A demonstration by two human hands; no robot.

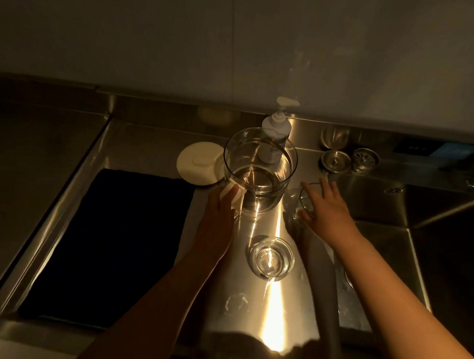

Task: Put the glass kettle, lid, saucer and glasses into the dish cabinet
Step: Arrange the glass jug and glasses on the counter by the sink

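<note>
The left hand (220, 205) is wrapped around the white handle at the side of the glass kettle (259, 169), fingers curled, holding it. The left arm comes up from 6 o'clock. The right hand (324, 207) has its fingers spread wide over a small glass (305, 201); it is touching the glass but not closed on it. The right arm comes in from 4 o'clock.

The kettle stands in the middle of the shiny metal surface (150, 148), open at the top. The cream saucer (197, 165) lies just beside it at 9 o'clock. A second glass (271, 258) stands at 6 o'clock from the kettle, between the two arms. A soap pump bottle (276, 132) stands behind the kettle at 12 o'clock. It has a label, but the words are too small and dark to read. A dark mat (111, 241) lies at 8 o'clock. Two round sink strainers (335, 161) sit at 2 o'clock.
</note>
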